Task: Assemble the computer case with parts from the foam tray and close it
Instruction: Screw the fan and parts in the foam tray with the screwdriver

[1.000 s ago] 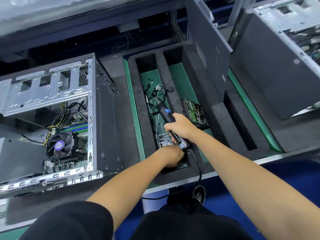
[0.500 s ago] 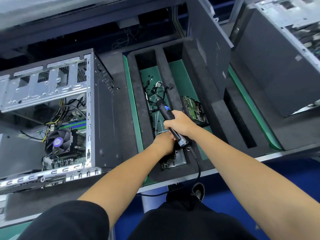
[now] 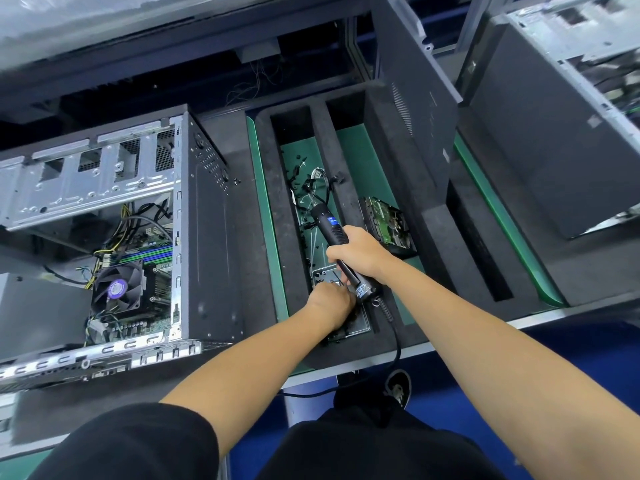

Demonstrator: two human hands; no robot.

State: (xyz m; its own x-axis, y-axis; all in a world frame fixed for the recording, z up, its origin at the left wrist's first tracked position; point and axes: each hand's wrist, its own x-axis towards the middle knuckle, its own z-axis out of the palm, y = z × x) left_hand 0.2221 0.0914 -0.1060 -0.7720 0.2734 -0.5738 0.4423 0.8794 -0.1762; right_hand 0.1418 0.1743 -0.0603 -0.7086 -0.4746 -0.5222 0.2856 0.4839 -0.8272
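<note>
Right hand (image 3: 360, 252) grips the electric screwdriver (image 3: 334, 233) over the foam tray (image 3: 429, 233). Left hand (image 3: 330, 301) reaches into the screw dish (image 3: 360, 327); finger state indeterminable. Open computer case (image 3: 204, 237) stands left. Risk: trailing cord snagging tray parts, scattering screws.

We see the computer case (image 3: 114, 216) framed in bare, dull-silver stamped metal, its outer wall (image 3: 211, 251) matt black with punched holes. The foam tray (image 3: 429, 237) is coarse, matt black foam over a smooth green mat (image 3: 367, 168) with a slight sheen. The electric screwdriver (image 3: 329, 226) looks like smooth black plastic with a glossy blue label. The small tray (image 3: 356, 323) under our left hand (image 3: 330, 301) is shiny metal.
</note>
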